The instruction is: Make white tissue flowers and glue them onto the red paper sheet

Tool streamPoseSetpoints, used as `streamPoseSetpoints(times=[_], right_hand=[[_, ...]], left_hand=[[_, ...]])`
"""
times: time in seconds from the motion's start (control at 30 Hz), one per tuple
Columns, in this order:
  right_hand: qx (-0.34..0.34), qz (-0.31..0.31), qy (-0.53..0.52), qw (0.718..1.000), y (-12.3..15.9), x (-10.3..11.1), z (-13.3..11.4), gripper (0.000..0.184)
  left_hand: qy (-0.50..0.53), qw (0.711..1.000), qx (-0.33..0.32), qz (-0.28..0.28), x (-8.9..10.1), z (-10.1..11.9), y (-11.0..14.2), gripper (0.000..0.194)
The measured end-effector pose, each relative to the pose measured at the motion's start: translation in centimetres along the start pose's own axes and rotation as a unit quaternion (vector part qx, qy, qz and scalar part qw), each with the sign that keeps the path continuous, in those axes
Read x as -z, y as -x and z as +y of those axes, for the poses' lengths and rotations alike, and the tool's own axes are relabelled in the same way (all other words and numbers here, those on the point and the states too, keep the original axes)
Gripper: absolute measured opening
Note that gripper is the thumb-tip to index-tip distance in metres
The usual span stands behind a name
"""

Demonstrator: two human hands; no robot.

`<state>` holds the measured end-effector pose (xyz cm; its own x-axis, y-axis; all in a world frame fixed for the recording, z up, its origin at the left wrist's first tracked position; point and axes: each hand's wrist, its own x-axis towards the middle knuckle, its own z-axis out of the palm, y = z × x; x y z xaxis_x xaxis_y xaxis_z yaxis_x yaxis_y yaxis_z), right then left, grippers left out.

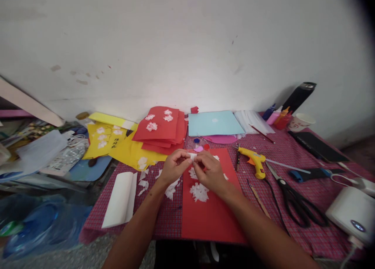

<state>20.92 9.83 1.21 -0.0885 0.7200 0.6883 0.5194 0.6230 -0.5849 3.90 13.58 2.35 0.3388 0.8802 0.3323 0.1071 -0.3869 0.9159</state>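
My left hand point(173, 166) and my right hand point(211, 170) meet above a red paper sheet point(209, 218) and together pinch a small white paper piece point(192, 156) between their fingertips. Both hands are closed on it. White paper flowers point(199, 192) lie on the red sheet just below my right hand. More white paper scraps point(170, 191) sit under my left wrist on the checked red tablecloth point(164, 218).
A yellow glue gun point(256, 160) and black scissors point(294, 200) lie to the right. Stacked red sheets with flowers point(159, 127), yellow paper point(105, 138) and a light blue sheet point(213, 123) lie at the back. A folded white sheet point(121, 198) is left; a white device point(353, 212) far right.
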Motion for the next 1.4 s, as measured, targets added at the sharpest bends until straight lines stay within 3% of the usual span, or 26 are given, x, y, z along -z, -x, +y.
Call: streamPoseSetpoints(times=[0.27, 0.53, 0.7, 1.03, 1.4], right_hand=[[0.014, -0.002, 0.017, 1.0, 0.29, -0.11, 0.36, 0.012], [-0.009, 0.011, -0.004, 1.0, -0.07, 0.02, -0.11, 0.011], [-0.057, -0.003, -0.044, 0.997, -0.1, 0.09, -0.26, 0.007], [-0.117, -0.001, -0.069, 0.991, -0.43, 0.02, -0.37, 0.019], [-0.194, 0.007, -0.127, 0.973, -0.41, -0.15, -0.14, 0.025]], left_hand=[[-0.048, 0.997, -0.043, 0.032, 0.06, 0.12, -0.01, 0.006], [-0.029, 0.999, -0.022, 0.029, 0.17, -0.36, 0.03, 0.008], [-0.02, 0.999, -0.023, 0.023, 0.05, -0.43, 0.1, 0.008], [-0.063, 0.997, -0.033, 0.005, -0.09, -0.56, 0.1, 0.01], [-0.01, 1.0, -0.001, 0.011, -0.11, -0.15, 0.12, 0.013]])
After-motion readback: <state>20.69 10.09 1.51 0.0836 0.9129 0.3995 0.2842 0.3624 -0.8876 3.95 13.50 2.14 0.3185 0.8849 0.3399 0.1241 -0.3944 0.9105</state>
